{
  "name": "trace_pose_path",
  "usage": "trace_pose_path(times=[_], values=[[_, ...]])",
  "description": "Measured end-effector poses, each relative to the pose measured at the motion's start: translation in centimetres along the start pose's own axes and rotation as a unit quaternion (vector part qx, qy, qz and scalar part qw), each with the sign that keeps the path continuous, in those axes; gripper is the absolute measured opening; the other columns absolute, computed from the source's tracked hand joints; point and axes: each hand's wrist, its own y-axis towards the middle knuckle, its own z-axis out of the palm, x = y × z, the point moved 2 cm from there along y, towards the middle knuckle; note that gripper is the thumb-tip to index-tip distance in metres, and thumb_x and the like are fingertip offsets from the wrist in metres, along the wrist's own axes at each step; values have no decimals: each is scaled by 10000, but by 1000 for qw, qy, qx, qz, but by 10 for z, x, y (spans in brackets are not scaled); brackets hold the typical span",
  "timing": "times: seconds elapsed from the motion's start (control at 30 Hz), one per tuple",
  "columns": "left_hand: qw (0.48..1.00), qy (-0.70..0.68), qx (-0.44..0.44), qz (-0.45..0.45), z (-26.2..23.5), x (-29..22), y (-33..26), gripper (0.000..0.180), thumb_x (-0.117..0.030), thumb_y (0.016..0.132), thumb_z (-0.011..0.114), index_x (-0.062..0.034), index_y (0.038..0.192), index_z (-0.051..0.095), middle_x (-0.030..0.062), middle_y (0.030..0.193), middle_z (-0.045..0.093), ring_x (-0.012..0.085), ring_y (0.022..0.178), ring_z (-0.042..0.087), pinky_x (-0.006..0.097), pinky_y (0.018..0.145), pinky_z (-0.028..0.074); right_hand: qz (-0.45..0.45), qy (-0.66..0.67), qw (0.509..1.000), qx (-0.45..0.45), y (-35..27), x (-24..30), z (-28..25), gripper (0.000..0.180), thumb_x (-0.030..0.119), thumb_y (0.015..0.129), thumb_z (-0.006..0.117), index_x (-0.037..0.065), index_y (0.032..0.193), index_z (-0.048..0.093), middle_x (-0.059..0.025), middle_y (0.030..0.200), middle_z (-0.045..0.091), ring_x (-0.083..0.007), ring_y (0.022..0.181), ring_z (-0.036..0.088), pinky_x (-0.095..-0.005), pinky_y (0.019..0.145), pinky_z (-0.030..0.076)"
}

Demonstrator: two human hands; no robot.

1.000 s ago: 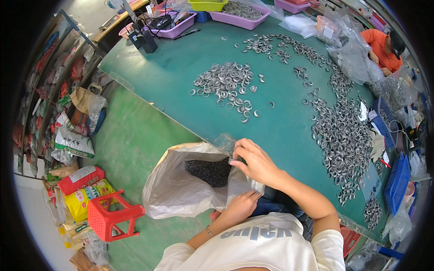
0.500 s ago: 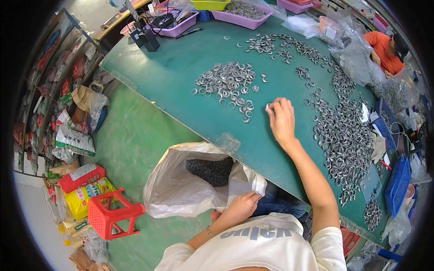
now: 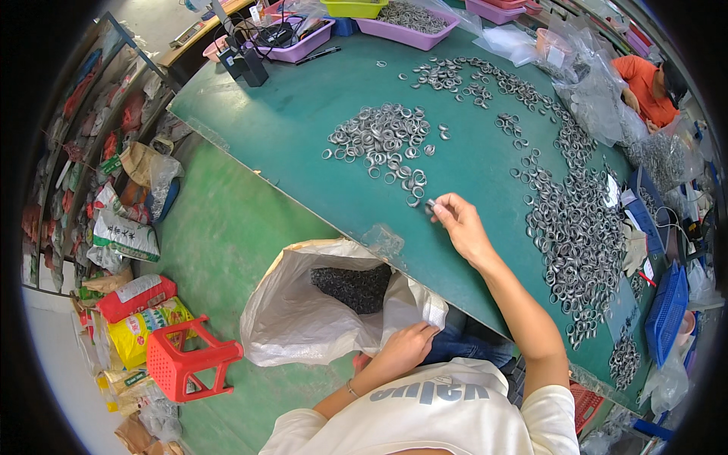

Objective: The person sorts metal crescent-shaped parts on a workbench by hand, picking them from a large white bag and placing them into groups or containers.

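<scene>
My right hand (image 3: 459,221) is over the green table (image 3: 303,152), fingers pinched on a small grey metal ring (image 3: 431,205). Just beyond it lies a loose pile of similar rings (image 3: 383,135). A larger spread of rings (image 3: 580,235) covers the table's right side and curves toward the far side. My left hand (image 3: 411,345) is closed on the rim of a white woven sack (image 3: 284,318), which gapes beside the table's near edge. Dark small pieces (image 3: 353,288) lie inside the sack; their exact shape is hard to make out.
On the floor at left stands a red plastic stool (image 3: 182,360) near several packed bags. Purple trays (image 3: 409,26) line the table's far edge. A blue basket (image 3: 667,311) sits at the right. Another person in orange (image 3: 648,91) is beyond clear plastic bags (image 3: 591,98).
My right hand has moved nearer to me and slightly left, and the ring in its fingers now shows clearly. The left hand stays at the sack's rim.
</scene>
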Motion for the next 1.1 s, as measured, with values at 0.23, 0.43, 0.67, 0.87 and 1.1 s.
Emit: trace_pose_path(times=[0.23,0.43,0.67,0.87,1.1], values=[[1000,-1,6,-1,0,0,0,250,-69,864,570,-23,1102,631,164,1021,635,372,824,639,443,727,530,73,163,966,185,-33,20,34,201,201,994,522,27,1051,605,-45,949,651,-97,786,550,-247,733,451],[1000,-7,6,-5,-1,0,0,249,-67,861,571,-21,1098,634,165,1020,633,371,830,638,444,729,527,129,312,913,228,-41,21,39,213,202,993,524,18,1068,601,-64,987,657,-105,772,563,-246,737,463],[1000,-8,8,-6,-2,-2,1,261,-64,858,570,-14,1107,631,172,1016,634,371,843,637,446,738,523,86,212,950,212,-50,22,44,191,186,972,558,11,1035,596,-63,961,658,-119,800,583,-281,742,477],[999,-23,-31,24,4,2,0,268,-65,859,567,-12,1115,627,181,1029,638,374,869,634,446,768,519,-252,-201,924,205,-74,24,75,285,75,822,675,10,1082,578,-150,1056,613,-358,995,569,-403,872,474],[1000,5,4,1,4,3,-2,247,-64,861,570,-14,1096,628,179,1005,639,372,830,637,440,739,526,-323,-297,896,-66,1,45,47,424,150,767,726,59,1160,597,-140,1273,524,-345,1189,471,-437,945,406]])
